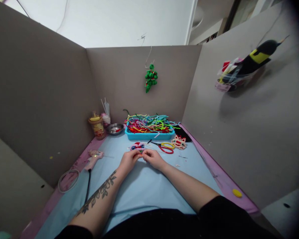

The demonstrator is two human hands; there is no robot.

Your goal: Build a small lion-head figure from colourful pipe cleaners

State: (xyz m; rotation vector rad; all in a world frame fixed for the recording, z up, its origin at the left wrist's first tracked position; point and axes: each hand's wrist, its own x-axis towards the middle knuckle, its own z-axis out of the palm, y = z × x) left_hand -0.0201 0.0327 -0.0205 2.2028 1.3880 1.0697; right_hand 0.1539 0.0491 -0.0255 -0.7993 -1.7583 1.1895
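My left hand [129, 161] and my right hand [153, 158] meet over the middle of the table, fingertips pinched together. Between them shows a small orange piece [141, 153], mostly hidden by the fingers, with a trace of green beside it. Just beyond my fingertips lies a fuzzy pink, red and blue pipe-cleaner figure [137, 145], its near part covered by my hands. Scissors [166, 148] with red and yellow handles lie to the right of it. A cream and red pipe-cleaner figure [178, 142] is farther right.
A blue tray [150, 136] heaped with coloured pipe cleaners stands at the back, near a metal bowl [115, 129] and a lidded cup [97, 126]. On the left rests a pink glue gun [93, 160] with its cord. Grey partitions [142, 99] enclose three sides.
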